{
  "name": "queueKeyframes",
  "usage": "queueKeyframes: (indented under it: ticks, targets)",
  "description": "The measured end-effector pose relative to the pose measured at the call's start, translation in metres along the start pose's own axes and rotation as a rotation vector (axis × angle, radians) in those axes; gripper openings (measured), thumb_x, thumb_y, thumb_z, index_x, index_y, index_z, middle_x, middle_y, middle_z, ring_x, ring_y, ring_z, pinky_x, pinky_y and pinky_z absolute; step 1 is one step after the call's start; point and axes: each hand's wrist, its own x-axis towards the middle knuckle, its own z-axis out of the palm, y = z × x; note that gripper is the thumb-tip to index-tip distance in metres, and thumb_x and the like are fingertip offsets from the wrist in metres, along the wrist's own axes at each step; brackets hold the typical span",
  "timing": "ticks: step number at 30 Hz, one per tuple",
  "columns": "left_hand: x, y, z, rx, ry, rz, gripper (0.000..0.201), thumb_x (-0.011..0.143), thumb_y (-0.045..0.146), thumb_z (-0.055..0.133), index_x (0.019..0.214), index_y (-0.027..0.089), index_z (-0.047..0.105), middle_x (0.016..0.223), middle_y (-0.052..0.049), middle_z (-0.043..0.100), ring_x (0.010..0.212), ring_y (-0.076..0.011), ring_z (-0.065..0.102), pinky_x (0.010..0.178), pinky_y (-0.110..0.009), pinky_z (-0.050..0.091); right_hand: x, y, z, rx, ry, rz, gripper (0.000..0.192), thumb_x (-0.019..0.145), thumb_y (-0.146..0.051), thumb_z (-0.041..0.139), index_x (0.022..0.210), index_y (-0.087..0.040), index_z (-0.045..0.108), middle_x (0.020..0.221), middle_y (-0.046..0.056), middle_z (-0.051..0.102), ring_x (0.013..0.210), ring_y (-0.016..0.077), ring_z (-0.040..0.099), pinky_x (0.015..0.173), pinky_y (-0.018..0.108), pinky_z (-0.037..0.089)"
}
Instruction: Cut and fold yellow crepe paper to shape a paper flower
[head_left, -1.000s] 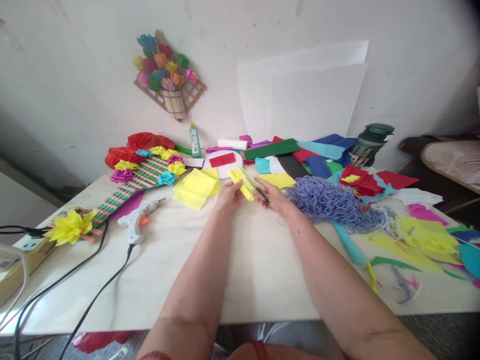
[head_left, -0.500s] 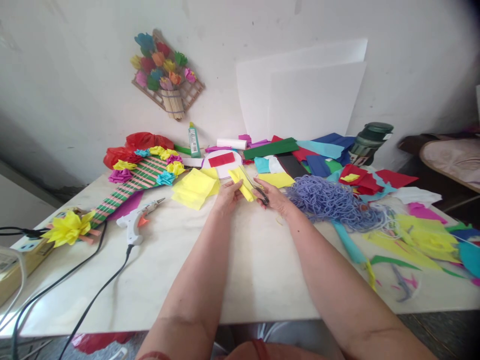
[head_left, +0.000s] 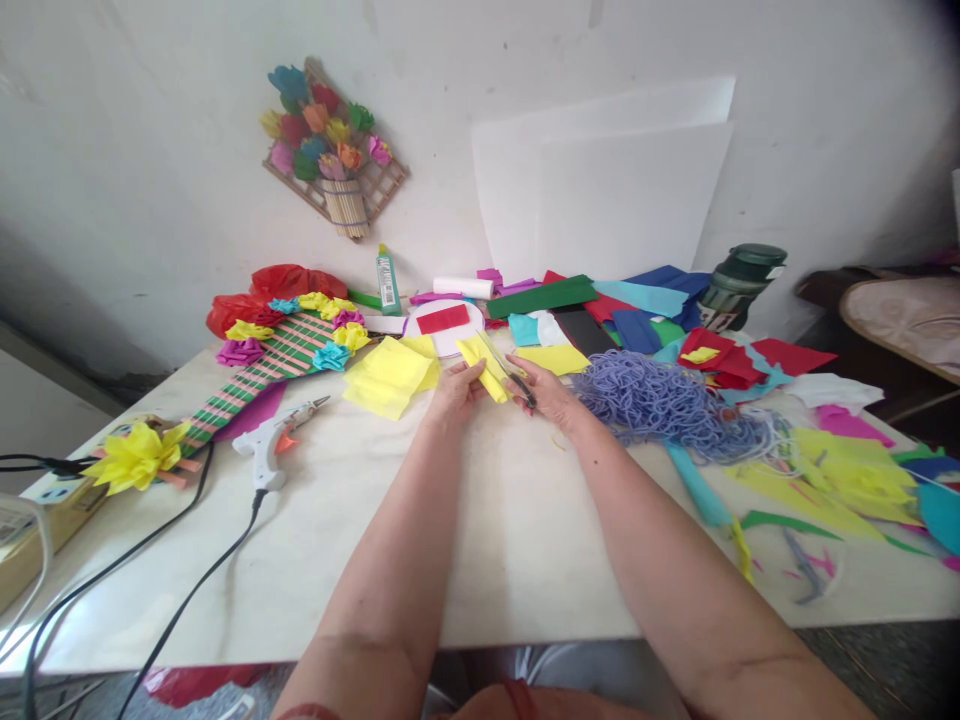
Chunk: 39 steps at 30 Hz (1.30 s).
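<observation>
Two hands closed, left hand (head_left: 455,388) gripping folded yellow paper (head_left: 484,366), right hand (head_left: 551,392) gripping scissors (head_left: 516,382), purple cord pile (head_left: 660,400) just right

Two hands are seen at a table: one left hand (head_left: 454,388) and one right hand (head_left: 551,392). One folded yellow paper (head_left: 484,365) and one pair of scissors (head_left: 517,382) are counted between them. One glue gun (head_left: 271,438), one green glue bottle (head_left: 388,281), one purple cord heap (head_left: 660,400), one dark green flask (head_left: 739,285) and two white boards (head_left: 615,190) are counted.
</observation>
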Motion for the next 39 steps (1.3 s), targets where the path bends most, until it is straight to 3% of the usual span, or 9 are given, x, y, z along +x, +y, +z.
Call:
queueKeyframes:
  ticks: [13,23,39]
  targets:
    - [0.001,0.000,-0.001,-0.020,0.020,-0.002,0.014,0.068,0.018,0.062,0.080,0.010,0.061,0.075,-0.008,0.067,0.070,-0.0174,0.064,0.068,-0.031,0.052,0.001,0.000,0.000,0.007,-0.002,-0.028,0.075,0.069,-0.032,0.062,0.133,-0.013,0.027,0.044,-0.008,0.043,0.036,0.0066,0.036,0.032,0.018,0.031]
    - [0.000,0.000,-0.003,0.019,-0.048,-0.023,0.019,0.067,0.019,0.064,0.084,0.010,0.062,0.075,-0.008,0.067,0.069,-0.0185,0.064,0.069,-0.033,0.052,-0.011,-0.019,0.004,0.032,0.008,0.109,0.070,0.073,-0.030,0.057,0.134,-0.017,0.025,0.047,-0.007,0.045,0.037,0.0067,0.041,0.034,0.017,0.032]
    - [-0.002,0.001,-0.001,0.052,-0.088,-0.032,0.022,0.067,0.019,0.064,0.086,0.009,0.063,0.078,-0.011,0.067,0.070,-0.0199,0.064,0.069,-0.034,0.052,-0.004,-0.006,0.001,0.010,0.031,0.023,0.074,0.069,-0.039,0.060,0.132,-0.017,0.029,0.048,-0.008,0.043,0.036,0.0065,0.038,0.036,0.019,0.032]
